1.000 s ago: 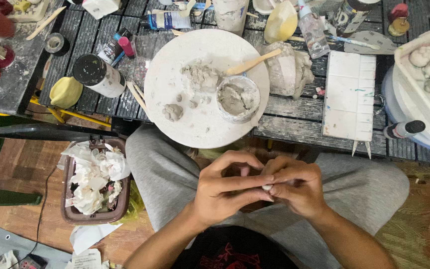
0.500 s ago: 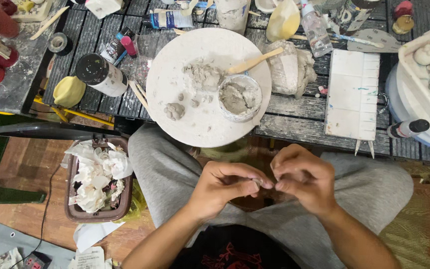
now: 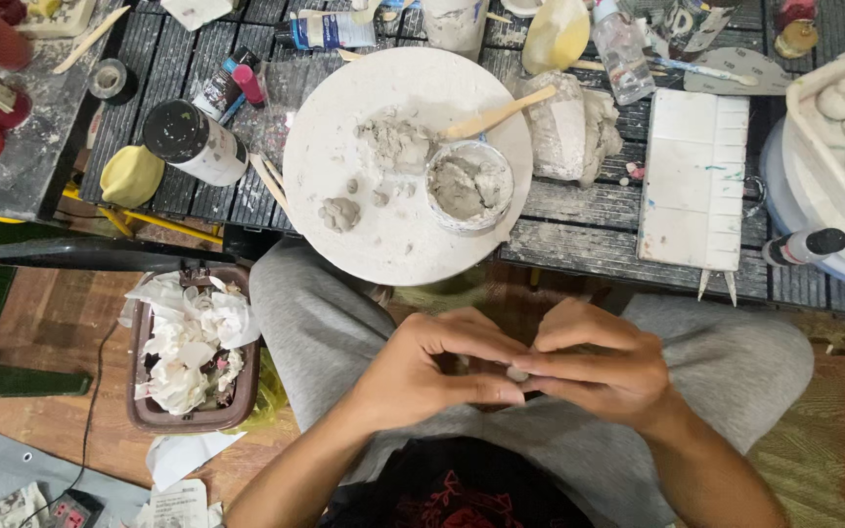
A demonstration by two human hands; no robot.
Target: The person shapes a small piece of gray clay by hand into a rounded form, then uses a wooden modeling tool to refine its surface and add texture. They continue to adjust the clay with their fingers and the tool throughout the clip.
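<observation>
a small pale lump of clay sits right between my fingertips, held over my lap just below the edge of the worktable. most of the lump is hidden by the fingers, so i can't make out its shape. my left hand curls in from the left, thumb and forefinger pinched onto the clay. my right hand meets it from the other side, fingers pressed together on the same bit, the two hands touching at the tips. under them are my knees in grey trousers.

just beyond the hands, on the table, lies a round white board smeared with grey clay, with a small clay ball and a few crumbs on it. a white cup of wet clay stands on the board's right part, and a wooden stick leans out from it. right of the board is a clay lump wrapped in plastic, then a white rectangular palette. left of the board stand a white jar with a black lid and a yellow sponge. on the floor by my left knee is a brown tray of crumpled white paper.
</observation>
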